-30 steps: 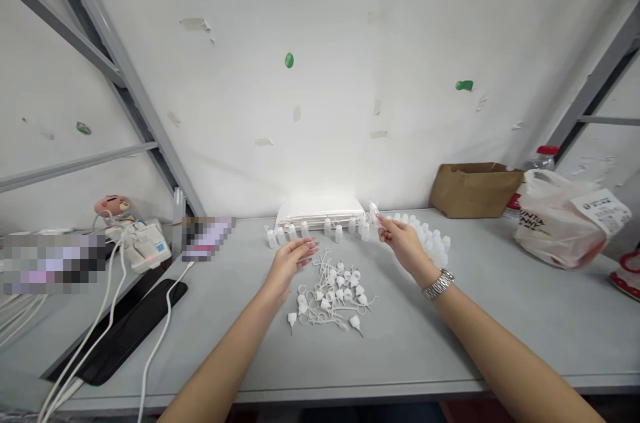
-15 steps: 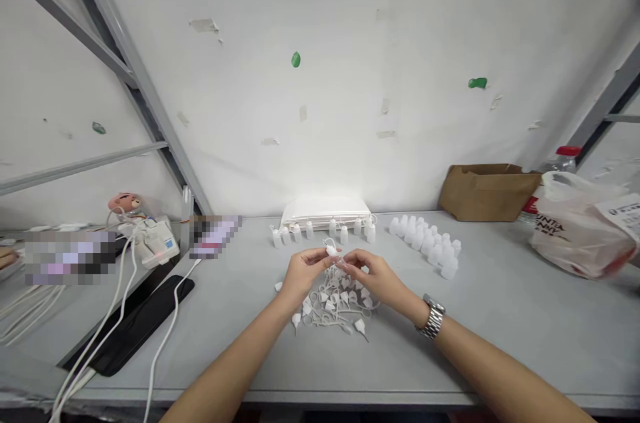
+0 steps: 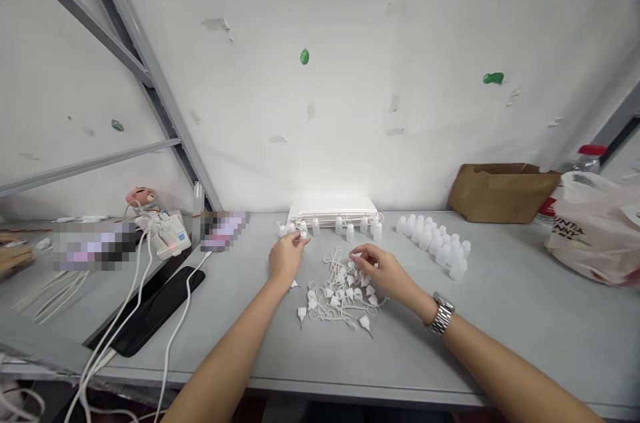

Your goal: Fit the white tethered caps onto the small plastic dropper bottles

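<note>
A pile of small white caps with ring tethers point(image 3: 337, 293) lies on the grey table point(image 3: 500, 323) in front of me. My left hand point(image 3: 286, 256) is closed around a small white bottle point(image 3: 303, 237) at the left end of a row of small white bottles point(image 3: 345, 228). My right hand point(image 3: 380, 271), with a metal watch on its wrist, hovers over the pile's far right side, fingertips pinched on one white cap point(image 3: 356, 256). A cluster of uncapped white bottles point(image 3: 436, 247) stands to the right.
A white flat box point(image 3: 332, 208) sits against the wall behind the row. A brown paper bag point(image 3: 503, 191) and a white plastic bag point(image 3: 593, 226) are at the right. At the left lie a black phone point(image 3: 155, 309), white cables point(image 3: 125, 329) and a charger block point(image 3: 165, 236).
My hands, together above the pile half a second ago, have parted. The left has gone to the row of bottles and the right has dropped to the pile. The view has shifted left.
</note>
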A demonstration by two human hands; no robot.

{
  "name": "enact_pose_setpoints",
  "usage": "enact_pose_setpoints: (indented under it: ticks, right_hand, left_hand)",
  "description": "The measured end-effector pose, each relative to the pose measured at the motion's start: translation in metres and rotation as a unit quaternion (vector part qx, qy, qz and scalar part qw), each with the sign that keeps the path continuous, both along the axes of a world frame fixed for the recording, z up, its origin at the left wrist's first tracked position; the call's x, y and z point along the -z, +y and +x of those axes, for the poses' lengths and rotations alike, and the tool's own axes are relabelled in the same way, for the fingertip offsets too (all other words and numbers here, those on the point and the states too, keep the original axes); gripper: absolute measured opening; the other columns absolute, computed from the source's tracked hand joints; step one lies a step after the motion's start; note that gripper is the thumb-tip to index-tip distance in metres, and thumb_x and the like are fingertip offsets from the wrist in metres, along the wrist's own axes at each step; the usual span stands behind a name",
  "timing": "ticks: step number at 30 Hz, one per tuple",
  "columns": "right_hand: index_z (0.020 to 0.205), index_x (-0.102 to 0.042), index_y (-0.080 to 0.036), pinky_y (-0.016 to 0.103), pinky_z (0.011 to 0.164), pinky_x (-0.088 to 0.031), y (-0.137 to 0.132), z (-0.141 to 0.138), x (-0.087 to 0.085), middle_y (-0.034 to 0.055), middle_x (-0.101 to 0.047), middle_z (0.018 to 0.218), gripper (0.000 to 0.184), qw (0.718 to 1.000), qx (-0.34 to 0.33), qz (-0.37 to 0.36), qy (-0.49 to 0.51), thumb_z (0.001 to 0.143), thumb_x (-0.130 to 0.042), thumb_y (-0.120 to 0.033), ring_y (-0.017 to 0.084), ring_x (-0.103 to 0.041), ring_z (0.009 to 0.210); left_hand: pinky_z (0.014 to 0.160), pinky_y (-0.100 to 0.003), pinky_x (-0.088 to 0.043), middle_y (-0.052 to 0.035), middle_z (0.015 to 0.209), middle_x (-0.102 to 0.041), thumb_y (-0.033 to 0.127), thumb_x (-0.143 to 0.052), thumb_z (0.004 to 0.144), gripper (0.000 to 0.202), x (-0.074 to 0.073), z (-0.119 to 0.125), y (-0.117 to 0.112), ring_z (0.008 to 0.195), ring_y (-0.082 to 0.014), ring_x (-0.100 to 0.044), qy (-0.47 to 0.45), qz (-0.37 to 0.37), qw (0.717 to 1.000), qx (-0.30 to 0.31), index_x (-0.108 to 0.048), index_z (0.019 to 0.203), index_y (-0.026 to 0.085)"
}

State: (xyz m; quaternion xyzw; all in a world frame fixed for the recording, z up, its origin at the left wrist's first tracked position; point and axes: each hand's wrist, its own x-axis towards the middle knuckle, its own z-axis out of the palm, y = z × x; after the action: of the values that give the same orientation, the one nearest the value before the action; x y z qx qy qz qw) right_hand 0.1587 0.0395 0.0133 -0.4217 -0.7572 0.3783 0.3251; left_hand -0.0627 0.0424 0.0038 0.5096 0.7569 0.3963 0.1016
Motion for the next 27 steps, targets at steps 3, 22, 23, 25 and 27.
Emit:
enact_pose_setpoints:
  ticks: [3,22,23,25,27]
  right_hand:
    - [0.088,-0.056,-0.020,0.025,0.055,-0.040,0.001,0.000,0.001,-0.0012,-0.055,0.064,0.024,1.000,-0.001,-0.001,-0.002,0.082,-0.043,-0.039,0.013,-0.051,0.058]
    - [0.086,-0.060,-0.016,0.029,0.064,-0.041,0.041,0.057,-0.031,0.0070,-0.063,0.083,0.023,0.947,0.257,0.171,-0.088,0.079,-0.045,-0.031,0.017,-0.055,0.069]
    - [0.086,-0.061,-0.015,0.029,0.065,-0.040,0.046,0.067,-0.034,0.0076,-0.063,0.084,0.023,0.930,0.299,0.184,-0.106,0.078,-0.045,-0.029,0.017,-0.055,0.070]
    - [0.086,-0.061,-0.014,0.029,0.065,-0.039,0.054,0.086,-0.036,0.0086,-0.064,0.085,0.022,0.906,0.352,0.178,-0.154,0.077,-0.046,-0.026,0.019,-0.056,0.073]
    - [0.084,-0.062,-0.014,0.030,0.064,-0.038,0.060,0.099,-0.036,0.0094,-0.064,0.086,0.022,0.890,0.373,0.156,-0.213,0.076,-0.045,-0.025,0.021,-0.056,0.075]
  left_hand:
    - [0.067,-0.029,-0.041,-0.0054,0.088,-0.070,0.037,-0.056,0.072,0.022,0.002,-0.001,0.002,0.083,-0.0221,-0.061,0.024,-0.021,0.999,-0.012,-0.066,0.085,0.023]
    - [0.077,-0.031,-0.042,-0.0023,0.085,-0.060,0.032,-0.048,0.079,0.018,-0.003,0.013,-0.017,0.085,-0.0179,-0.053,0.183,0.096,0.963,0.171,-0.059,0.092,0.024]
    - [0.079,-0.032,-0.042,-0.0031,0.089,-0.059,0.028,-0.048,0.080,0.020,0.000,0.016,-0.017,0.089,-0.0184,-0.052,0.187,0.081,0.957,0.204,-0.059,0.096,0.023]
    - [0.082,-0.033,-0.042,-0.0046,0.094,-0.057,0.021,-0.046,0.080,0.023,0.004,0.020,-0.019,0.095,-0.0195,-0.050,0.196,0.058,0.948,0.244,-0.059,0.099,0.023]
    - [0.083,-0.034,-0.042,-0.0052,0.095,-0.057,0.017,-0.043,0.081,0.025,0.006,0.022,-0.020,0.096,-0.0199,-0.050,0.199,0.049,0.946,0.252,-0.060,0.098,0.022]
